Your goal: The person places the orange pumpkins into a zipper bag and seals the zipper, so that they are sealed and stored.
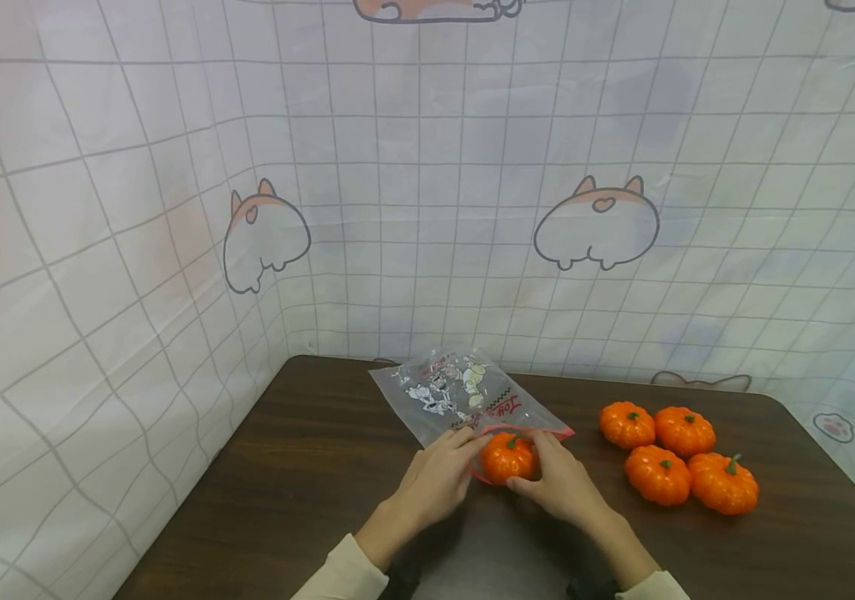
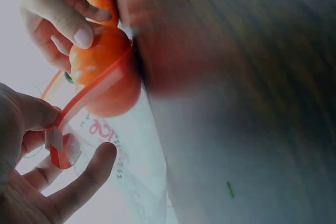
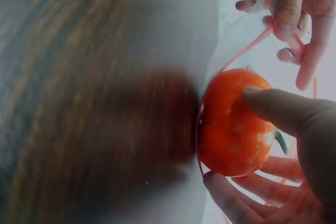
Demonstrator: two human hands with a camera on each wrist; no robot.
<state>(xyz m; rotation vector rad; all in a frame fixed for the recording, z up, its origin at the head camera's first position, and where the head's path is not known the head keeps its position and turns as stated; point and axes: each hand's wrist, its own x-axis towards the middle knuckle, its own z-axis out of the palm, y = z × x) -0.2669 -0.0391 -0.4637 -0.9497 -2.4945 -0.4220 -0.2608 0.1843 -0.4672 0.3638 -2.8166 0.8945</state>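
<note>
A clear plastic zip bag (image 1: 427,396) with cartoon print and a red-edged mouth lies on the table, its mouth facing me. My left hand (image 1: 438,471) pinches the red rim (image 2: 100,80) at the bag's left side, thumb against fingers. With my right hand (image 1: 562,483) I grip a small orange pumpkin (image 1: 506,460) that sits in the bag's mouth, partly behind the rim. Its green stem (image 3: 281,141) points up, away from the table. In the right wrist view the thumb presses one side of the pumpkin and the fingers lie along the other.
Several more orange pumpkins, among them a front right one (image 1: 723,483), stand in a cluster to the right of my hands. The dark wooden table (image 1: 307,492) meets a white gridded cloth (image 1: 412,167) at its back and left. A green scrap (image 2: 230,189) lies on the tabletop.
</note>
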